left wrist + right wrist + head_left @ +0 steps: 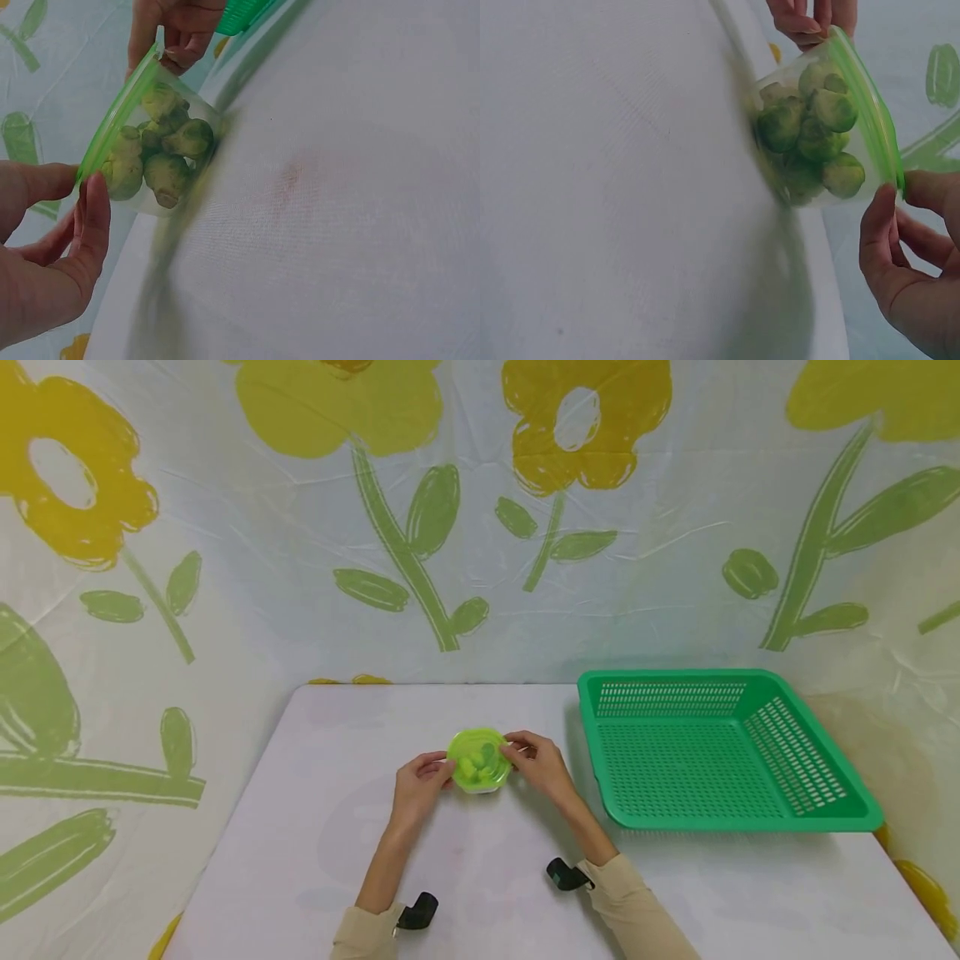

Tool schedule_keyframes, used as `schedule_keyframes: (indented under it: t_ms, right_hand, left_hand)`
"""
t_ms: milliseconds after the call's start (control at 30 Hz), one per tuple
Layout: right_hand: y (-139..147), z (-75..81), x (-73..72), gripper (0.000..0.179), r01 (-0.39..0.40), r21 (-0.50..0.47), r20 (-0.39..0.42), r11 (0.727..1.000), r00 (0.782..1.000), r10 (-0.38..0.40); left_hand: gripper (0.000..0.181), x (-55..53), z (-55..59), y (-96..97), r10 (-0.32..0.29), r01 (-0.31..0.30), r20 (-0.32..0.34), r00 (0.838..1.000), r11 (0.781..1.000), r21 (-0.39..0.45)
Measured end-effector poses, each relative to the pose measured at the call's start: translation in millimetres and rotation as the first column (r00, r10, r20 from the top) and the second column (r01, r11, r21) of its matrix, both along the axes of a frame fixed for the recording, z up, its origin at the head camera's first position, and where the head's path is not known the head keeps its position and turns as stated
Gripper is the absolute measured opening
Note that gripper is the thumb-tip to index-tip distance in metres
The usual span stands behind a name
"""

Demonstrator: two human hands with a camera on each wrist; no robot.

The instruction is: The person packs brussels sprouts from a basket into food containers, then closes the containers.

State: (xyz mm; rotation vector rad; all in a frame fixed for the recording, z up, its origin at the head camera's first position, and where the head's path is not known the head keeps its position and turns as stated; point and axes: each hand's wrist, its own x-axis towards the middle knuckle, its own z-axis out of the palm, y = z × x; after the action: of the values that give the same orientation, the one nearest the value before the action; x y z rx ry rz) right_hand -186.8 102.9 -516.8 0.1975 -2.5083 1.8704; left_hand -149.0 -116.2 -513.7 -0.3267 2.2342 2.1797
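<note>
A small see-through tub (480,783) with a lime-green lid (463,745) is between my two hands. Inside it are several Brussels sprouts (166,171), green and yellowish, showing through the cloudy wall. My left hand (420,787) pinches the green rim on the left, thumb on one side and fingers on the other. On the opposite side my right hand (542,767) pinches the same rim. In the right wrist view, the right thumb and fingertips (883,199) meet at the rim's near corner. The tub stands close over the white table, its base towards the tabletop.
A large green plastic basket (705,823) with slotted walls rests at the right of the white table (322,860). A flower-printed cloth (637,577) hangs behind the table. Each sleeve cuff has a small black camera (417,912) on it.
</note>
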Motion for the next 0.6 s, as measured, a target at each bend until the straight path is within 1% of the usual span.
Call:
schedule_keyframes:
  t_ms: [100, 233, 500, 600]
  right_hand:
    - [0.1, 1.3, -1.3, 0.020, 0.001, -0.041, 0.054, 0.999, 0.999, 0.001]
    - [-0.4, 2.6, -0.6, 0.020, 0.007, -0.081, 0.108, 0.997, 0.994, 0.002]
    - [-1.4, 7.1, 0.4, 0.017, -0.001, -0.076, 0.116, 0.997, 0.993, 0.009]
    - [-1.7, 6.9, 0.8, 0.017, -0.002, -0.077, 0.132, 0.997, 0.991, 0.012]
  left_hand:
    - [0.034, -1.8, 1.1, -0.5, 0.002, -0.002, 0.003, 1.000, 1.000, 0.030]
    - [0.033, -3.2, 0.5, -1.2, 0.004, -0.004, 0.013, 1.000, 0.999, 0.035]
    - [0.027, -7.2, 1.9, -3.5, -0.020, 0.020, -0.003, 1.000, 0.999, 0.031]
    - [0.027, -8.7, 0.7, -4.8, -0.028, 0.028, 0.004, 1.000, 0.999, 0.040]
